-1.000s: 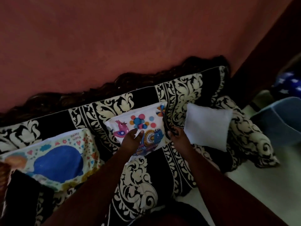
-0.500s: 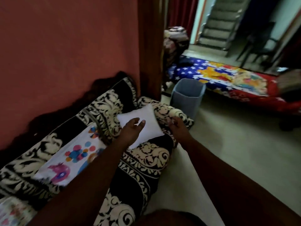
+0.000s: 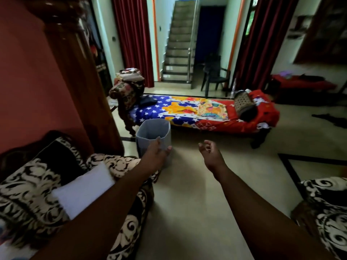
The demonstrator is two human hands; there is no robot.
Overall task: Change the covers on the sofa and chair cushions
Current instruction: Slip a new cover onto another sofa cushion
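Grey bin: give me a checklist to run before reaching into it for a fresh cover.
1. Left hand free: ok, fingers straight, holding nothing, in front of the bin.
2. Right hand free: ok, fingers loosely curled, empty.
3. Bin upright and open: ok, it stands on the floor with its top open.
4. Cover inside the bin: cannot tell, its bottom is hidden.
5. Bare white cushion waiting: ok, it lies on the sofa, uncovered.
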